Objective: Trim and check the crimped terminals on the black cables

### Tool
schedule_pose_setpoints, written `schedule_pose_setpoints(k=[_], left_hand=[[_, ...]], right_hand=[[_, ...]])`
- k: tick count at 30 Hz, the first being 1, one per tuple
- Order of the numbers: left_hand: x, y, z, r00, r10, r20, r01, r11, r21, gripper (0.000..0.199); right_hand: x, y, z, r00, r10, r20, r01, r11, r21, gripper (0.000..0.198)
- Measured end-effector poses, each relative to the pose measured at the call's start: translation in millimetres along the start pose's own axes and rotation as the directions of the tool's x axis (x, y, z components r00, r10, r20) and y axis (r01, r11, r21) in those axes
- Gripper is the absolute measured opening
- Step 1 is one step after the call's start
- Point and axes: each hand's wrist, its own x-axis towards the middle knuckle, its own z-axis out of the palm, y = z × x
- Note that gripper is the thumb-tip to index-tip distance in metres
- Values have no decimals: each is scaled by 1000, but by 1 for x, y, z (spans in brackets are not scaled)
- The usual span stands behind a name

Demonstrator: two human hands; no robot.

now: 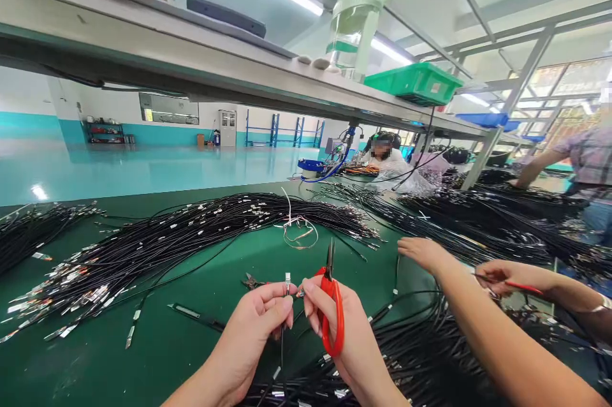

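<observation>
My left hand [258, 318] pinches a thin black cable [282, 349] near its end, where a small white connector [287, 278] stands up above the fingers. The rest of that cable hangs down below the hand. Red-handled scissors [340, 318] are held in my right hand [356, 327], their blades pointing up and away from me. The thumb and fingertips of this hand also touch a small end of coloured wires beside my left fingertips. Behind my hands, pliers [250, 281] lie partly hidden, and a utility knife [191, 313] rests to the left.
A large bundle of black cables [191, 228] spreads across the green table [157, 369]. More cables [430, 337] pile up at the front right. A co-worker's hands [425, 254] reach in from the right. Overhead, a shelf [229, 56] carries a jug [351, 30] and a green bin [411, 81].
</observation>
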Motion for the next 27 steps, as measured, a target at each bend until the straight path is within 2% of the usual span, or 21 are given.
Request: schedule_pose_setpoints(k=[8, 13, 19, 27], left_hand=[[0, 3, 4, 1000, -1, -19, 0, 1000, -18, 14], [-1, 2, 5, 999, -28, -18, 26, 998, -62, 15], [-2, -1, 4, 998, -37, -51, 37, 999, 2, 14], [-1, 2, 3, 998, -61, 11, 60, 993, 102, 25]], right_hand=[[2, 7, -1, 1000, 25, 7, -25, 1000, -13, 40], [2, 8, -1, 998, 54, -25, -54, 999, 5, 37], [0, 9, 0, 997, 69, -41, -70, 997, -14, 32], [0, -2, -5, 997, 12, 81, -1, 992, -128, 24]])
